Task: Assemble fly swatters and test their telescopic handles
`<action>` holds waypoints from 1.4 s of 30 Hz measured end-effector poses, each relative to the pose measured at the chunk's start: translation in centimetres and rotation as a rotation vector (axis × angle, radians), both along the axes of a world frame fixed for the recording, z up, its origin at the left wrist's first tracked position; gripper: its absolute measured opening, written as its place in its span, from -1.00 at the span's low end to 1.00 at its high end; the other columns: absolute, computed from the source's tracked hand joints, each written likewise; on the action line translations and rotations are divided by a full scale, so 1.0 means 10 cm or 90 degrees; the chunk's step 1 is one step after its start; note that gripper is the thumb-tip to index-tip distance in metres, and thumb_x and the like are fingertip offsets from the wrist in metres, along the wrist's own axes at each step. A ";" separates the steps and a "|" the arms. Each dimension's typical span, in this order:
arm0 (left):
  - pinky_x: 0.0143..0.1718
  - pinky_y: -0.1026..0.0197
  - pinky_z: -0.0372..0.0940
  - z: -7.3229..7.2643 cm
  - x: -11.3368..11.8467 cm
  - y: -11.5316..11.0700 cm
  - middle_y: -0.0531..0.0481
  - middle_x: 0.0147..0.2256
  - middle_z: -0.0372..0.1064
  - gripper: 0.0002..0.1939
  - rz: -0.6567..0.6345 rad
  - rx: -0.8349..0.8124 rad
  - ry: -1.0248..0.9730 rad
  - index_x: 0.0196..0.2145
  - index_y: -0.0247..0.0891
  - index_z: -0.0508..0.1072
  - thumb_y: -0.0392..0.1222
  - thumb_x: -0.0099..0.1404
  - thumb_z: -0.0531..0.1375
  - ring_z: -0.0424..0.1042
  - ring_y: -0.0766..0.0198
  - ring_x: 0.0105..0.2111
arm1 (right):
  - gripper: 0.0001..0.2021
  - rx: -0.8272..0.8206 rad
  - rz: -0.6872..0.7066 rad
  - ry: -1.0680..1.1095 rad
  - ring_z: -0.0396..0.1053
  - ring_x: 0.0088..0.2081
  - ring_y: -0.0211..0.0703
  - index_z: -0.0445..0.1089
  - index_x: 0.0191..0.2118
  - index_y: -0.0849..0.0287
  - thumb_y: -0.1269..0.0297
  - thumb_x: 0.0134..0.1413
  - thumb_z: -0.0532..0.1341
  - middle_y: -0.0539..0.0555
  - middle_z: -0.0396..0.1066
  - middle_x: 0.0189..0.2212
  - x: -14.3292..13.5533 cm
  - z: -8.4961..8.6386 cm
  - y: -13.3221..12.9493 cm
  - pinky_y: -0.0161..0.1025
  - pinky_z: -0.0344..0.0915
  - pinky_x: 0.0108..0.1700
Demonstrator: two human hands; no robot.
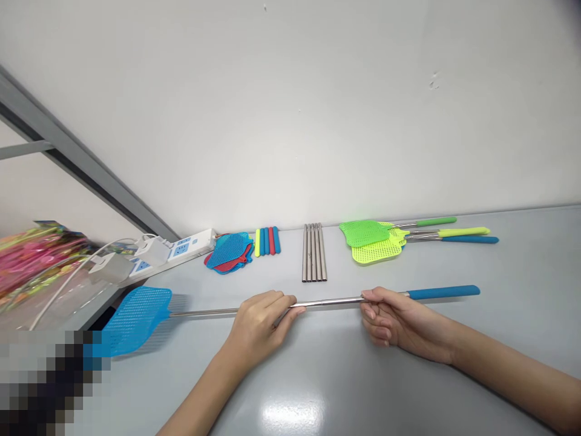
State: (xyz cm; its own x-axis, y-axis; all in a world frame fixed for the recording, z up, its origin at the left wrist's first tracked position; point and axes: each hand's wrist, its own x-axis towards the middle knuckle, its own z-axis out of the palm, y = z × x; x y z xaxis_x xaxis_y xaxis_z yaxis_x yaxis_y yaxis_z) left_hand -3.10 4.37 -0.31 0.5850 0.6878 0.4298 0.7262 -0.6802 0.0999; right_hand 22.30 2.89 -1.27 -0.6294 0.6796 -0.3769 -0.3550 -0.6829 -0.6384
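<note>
A fly swatter with a blue mesh head (138,318), a silver telescopic rod (336,301) and a blue handle (445,292) lies crosswise, its rod extended. My left hand (263,321) is closed round the rod left of centre. Thumb and fingers of my right hand (385,318) pinch the rod just short of the blue handle. Beyond my hands, silver rods (314,253) stand side by side in a row, lying flat. Left of them are short coloured grips (267,241) and a pile of blue and red swatter heads (230,251).
Swatters with green (367,233) and yellow heads (379,251) lie at the back right by the wall (299,121). A power strip (193,245) with white plugs (153,250) sits back left. Colourful packaged items (40,257) are beyond the grey table's (336,375) left edge.
</note>
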 end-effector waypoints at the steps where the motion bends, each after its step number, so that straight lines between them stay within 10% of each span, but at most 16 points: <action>1: -0.55 0.35 0.09 0.00 0.00 0.00 0.09 -0.62 0.21 -0.84 0.000 -0.001 0.002 -0.41 -0.26 0.37 -0.20 0.24 0.03 0.19 0.40 -0.61 | -0.69 0.003 -0.001 -0.003 0.04 -0.60 -0.35 0.23 -0.58 0.24 0.16 0.06 0.05 -0.11 -0.05 -0.70 0.00 0.00 0.00 -0.34 0.07 -0.46; 26: -0.51 0.31 0.08 0.02 0.02 -0.01 0.07 -0.60 0.25 -0.85 0.037 0.053 -0.007 -0.44 -0.26 0.38 -0.17 0.20 0.09 0.22 0.37 -0.58 | -0.66 0.052 -0.016 -0.024 0.04 -0.59 -0.34 0.21 -0.58 0.22 0.10 0.07 0.04 -0.11 -0.06 -0.69 -0.02 0.01 -0.04 -0.32 0.06 -0.43; 42: -0.47 0.26 0.13 0.05 0.45 -0.27 0.01 -0.48 0.34 -0.83 -0.046 0.080 -0.009 -0.25 -0.27 0.32 -0.36 0.24 -0.02 0.27 0.32 -0.50 | -0.56 0.107 -0.003 0.031 0.11 -0.60 -0.32 0.26 -0.56 0.26 -0.02 0.08 -0.03 -0.09 0.01 -0.72 -0.26 0.04 -0.22 -0.31 0.05 -0.42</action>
State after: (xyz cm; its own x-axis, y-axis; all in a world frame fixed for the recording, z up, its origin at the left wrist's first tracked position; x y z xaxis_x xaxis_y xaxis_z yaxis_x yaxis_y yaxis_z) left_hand 1.44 1.63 0.19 0.6250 0.5838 0.5182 0.6737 -0.7388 0.0199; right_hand 19.72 0.70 -0.91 -0.6409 0.7335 -0.2265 -0.3909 -0.5658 -0.7260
